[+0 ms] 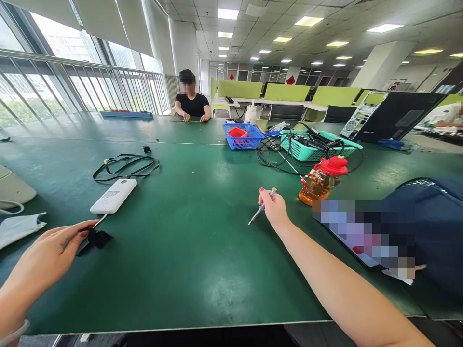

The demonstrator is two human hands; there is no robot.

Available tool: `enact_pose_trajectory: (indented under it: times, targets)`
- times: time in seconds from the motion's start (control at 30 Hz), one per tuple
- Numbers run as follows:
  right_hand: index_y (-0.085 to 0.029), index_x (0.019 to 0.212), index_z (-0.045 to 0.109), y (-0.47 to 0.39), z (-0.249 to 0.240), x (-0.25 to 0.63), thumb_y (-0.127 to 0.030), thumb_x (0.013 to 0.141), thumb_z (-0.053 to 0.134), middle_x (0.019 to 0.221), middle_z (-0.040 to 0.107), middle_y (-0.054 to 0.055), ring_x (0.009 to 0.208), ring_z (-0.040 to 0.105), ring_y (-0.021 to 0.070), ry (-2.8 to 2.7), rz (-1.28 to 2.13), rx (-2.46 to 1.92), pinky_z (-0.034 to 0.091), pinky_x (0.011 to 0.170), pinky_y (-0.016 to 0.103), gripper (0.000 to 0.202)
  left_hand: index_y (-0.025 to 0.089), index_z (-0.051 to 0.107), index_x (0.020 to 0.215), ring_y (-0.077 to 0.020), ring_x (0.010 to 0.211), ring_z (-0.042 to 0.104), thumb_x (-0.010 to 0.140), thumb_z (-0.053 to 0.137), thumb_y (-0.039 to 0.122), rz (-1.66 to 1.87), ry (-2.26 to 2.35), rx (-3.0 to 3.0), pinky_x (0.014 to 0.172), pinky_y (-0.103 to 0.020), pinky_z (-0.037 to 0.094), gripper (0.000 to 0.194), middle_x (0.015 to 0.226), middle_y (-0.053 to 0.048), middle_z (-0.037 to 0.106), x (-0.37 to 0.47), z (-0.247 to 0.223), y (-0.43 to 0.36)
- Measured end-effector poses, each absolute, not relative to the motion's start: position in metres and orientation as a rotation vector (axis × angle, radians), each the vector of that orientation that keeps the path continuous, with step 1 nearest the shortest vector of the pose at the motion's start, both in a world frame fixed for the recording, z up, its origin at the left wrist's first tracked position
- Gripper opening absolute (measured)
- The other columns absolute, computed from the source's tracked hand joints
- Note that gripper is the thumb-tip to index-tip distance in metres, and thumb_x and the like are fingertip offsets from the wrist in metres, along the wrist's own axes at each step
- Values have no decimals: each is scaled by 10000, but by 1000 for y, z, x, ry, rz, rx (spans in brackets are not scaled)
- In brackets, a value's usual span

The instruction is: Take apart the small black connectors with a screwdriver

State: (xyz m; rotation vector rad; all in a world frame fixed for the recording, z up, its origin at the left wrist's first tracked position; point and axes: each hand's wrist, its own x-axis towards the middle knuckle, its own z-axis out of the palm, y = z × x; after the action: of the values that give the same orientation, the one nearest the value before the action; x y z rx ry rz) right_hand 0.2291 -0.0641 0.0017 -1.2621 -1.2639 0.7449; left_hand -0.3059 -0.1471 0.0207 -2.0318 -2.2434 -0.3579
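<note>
My left hand (pixel 54 248) is at the left of the green table, its thumb and fingers pinched on a small black object (pixel 97 238) that rests on the tabletop. A short white cable (pixel 100 220) runs from there to a white power bank (pixel 114 196) just beyond. Right of the middle, my right hand (pixel 274 207) is closed around a slim metal screwdriver (pixel 257 213), its tip pointing down and left, near the table surface.
A bottle with a red lid (pixel 321 180), a blue basket (pixel 243 137) and a green basket of cables (pixel 307 149) stand beyond my right hand. Coiled black cable (pixel 123 166) lies behind the power bank. Dark fabric (pixel 427 231) is at right. A person (pixel 191 101) sits opposite.
</note>
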Motion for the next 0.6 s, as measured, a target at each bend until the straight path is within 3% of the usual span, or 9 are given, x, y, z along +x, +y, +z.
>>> enact_pose_trajectory:
  times: [0.33,0.6]
  targets:
    - [-213,467,459,-66,4,225,-603,824,535,484,382,-28,503,381,124,-1275,733,-1265,330,519,282,534,288,692,1180,-230,1091,621,890,337,397,-340,-2116,-2271,1034,-384,452,471,1165,-4,720,-316,7,-140]
    - [-220,466,443,-67,9,222,-598,833,501,483,394,-19,509,410,135,-1308,681,-1263,365,541,288,531,288,712,1127,-270,1072,637,877,397,509,-306,-2237,-2147,1025,-423,455,458,1136,-31,724,-301,4,-140]
